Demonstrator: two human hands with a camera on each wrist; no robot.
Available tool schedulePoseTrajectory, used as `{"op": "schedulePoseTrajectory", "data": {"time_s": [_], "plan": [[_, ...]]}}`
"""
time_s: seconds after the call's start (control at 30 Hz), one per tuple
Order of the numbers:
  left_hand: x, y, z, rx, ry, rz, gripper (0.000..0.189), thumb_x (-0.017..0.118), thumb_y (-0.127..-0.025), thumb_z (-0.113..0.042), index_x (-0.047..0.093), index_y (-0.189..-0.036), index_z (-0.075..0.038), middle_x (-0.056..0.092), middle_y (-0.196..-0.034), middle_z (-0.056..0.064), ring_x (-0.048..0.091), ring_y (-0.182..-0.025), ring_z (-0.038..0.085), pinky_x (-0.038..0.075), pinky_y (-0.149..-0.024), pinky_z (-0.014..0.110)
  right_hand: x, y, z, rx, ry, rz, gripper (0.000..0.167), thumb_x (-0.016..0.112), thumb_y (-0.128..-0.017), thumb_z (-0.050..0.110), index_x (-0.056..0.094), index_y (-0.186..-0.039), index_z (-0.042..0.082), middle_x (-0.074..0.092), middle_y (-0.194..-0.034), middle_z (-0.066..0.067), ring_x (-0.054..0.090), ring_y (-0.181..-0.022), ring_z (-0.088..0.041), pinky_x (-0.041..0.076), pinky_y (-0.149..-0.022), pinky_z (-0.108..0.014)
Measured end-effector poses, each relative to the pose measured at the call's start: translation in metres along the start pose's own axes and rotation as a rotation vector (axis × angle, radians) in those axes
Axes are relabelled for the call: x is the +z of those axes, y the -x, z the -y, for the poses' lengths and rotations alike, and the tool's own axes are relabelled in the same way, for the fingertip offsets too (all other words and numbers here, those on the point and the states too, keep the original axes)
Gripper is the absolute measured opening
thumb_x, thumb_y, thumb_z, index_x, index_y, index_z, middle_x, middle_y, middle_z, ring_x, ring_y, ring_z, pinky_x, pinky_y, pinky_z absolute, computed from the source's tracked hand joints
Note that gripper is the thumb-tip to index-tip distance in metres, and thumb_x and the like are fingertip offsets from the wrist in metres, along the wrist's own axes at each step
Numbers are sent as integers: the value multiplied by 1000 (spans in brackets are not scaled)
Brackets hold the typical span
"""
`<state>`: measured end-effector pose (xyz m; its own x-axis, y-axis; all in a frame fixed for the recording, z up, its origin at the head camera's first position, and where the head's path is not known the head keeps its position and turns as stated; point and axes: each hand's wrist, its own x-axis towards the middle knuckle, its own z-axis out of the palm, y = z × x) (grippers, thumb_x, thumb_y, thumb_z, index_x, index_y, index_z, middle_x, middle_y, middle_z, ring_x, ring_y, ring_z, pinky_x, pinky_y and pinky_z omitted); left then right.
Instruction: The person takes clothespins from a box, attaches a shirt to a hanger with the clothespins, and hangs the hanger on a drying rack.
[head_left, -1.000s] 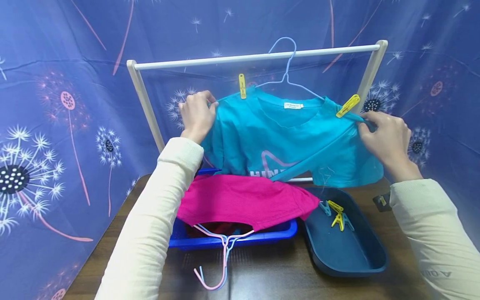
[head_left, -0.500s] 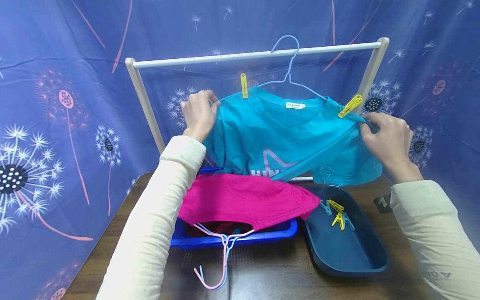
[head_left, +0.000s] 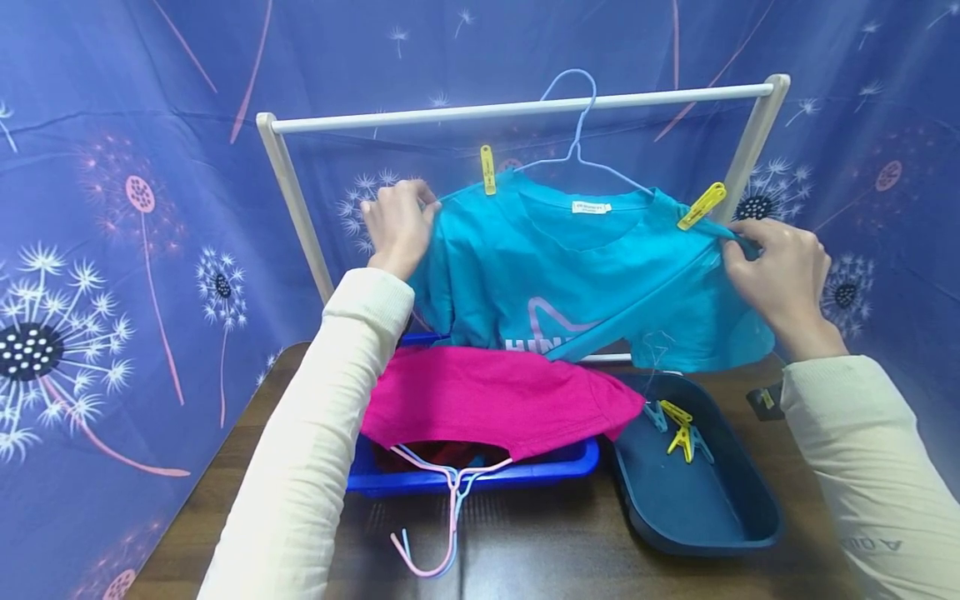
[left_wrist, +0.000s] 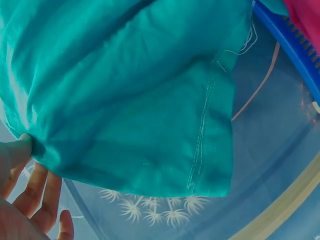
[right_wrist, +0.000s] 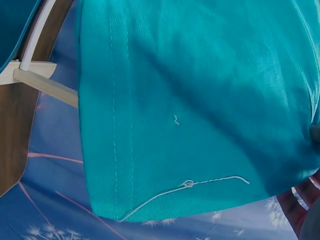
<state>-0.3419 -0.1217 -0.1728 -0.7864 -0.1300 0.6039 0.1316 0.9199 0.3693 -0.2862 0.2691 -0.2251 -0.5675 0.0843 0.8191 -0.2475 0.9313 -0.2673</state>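
Note:
A teal T-shirt hangs on a light blue hanger, whose hook is over the white bar of a small rack. Two yellow clothespins clip it, one at each shoulder. My left hand pinches the shirt at its left shoulder and sleeve edge; the left wrist view shows thumb and fingers on the cloth. At the opposite shoulder, just outside the other clothespin, my right hand pinches the fabric. The right wrist view is mostly filled by that sleeve, with a loose white thread on it.
In front, a magenta garment with pink and blue hangers lies over a blue basket. A dark tray to its right holds several yellow and blue clothespins. The rack's white bar spans behind.
Both hands keep their pinch on the shirt's shoulders and hardly move. The whole view shifts slightly.

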Motion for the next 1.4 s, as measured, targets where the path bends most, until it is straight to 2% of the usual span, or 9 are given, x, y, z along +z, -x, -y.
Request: {"op": "schedulePoseTrajectory", "data": {"time_s": [0.17,0.23,0.43,0.57,0.67,0.83,0.9,1.07,1.4], "plan": [[7,2,4,12,9,68,18,57,-89,-27,67,-100,-17,68,-106,3,61,-99,28,34,-90,44,1,0,-1,10,0,16,29,50,-86,17,68,-101,1,66,-98,-23,50,-59,-32,24,-42,-31],[11,3,6,26,8,130,20,56,-90,-24,64,-105,-15,67,-109,4,60,-102,28,32,-93,46,2,0,-1,12,3,27,29,49,-86,17,68,-101,0,66,-98,-24,52,-63,-36,25,-43,-33],[22,8,14,85,-8,357,35,54,-90,-20,52,-124,-10,56,-127,10,48,-121,30,21,-104,56,6,0,-3,36,21,71,30,48,-87,17,68,-103,2,65,-98,-23,47,-59,-34,26,-43,-36],[26,9,18,102,-13,437,43,53,-91,-21,43,-132,-11,47,-136,12,39,-129,31,15,-106,59,12,-2,-6,45,19,88,29,48,-88,16,67,-105,2,65,-100,-24,53,-67,-40,30,-44,-41],[27,10,20,99,-2,460,46,53,-91,-21,40,-134,-11,43,-139,12,37,-130,31,15,-106,58,17,-4,-8,44,26,95,28,49,-89,15,66,-106,3,64,-102,-24,55,-72,-42,32,-46,-45],[25,13,27,88,13,504,48,51,-92,-20,36,-137,-11,39,-143,11,31,-134,31,10,-108,59,25,-7,-11,38,53,116,25,51,-90,15,66,-106,4,64,-100,-24,52,-65,-41,29,-43,-44],[24,15,31,93,4,510,47,51,-92,-20,37,-136,-11,41,-140,12,33,-133,30,11,-108,60,28,-7,-12,45,56,131,24,51,-90,14,66,-106,4,64,-100,-24,52,-65,-42,31,-45,-46],[24,23,42,125,-24,501,41,52,-92,-20,44,-130,-10,53,-129,11,45,-123,29,19,-104,60,34,-5,-17,52,48,171,24,50,-91,14,64,-107,4,63,-100,-26,55,-71,-45,33,-49,-50],[25,54,67,225,-77,493,31,55,-90,-21,54,-119,-9,63,-112,9,57,-108,29,34,-90,55,37,2,-25,65,32,267,29,51,-92,18,62,-111,0,62,-98,-29,53,-62,-36,31,-43,-38]]}}
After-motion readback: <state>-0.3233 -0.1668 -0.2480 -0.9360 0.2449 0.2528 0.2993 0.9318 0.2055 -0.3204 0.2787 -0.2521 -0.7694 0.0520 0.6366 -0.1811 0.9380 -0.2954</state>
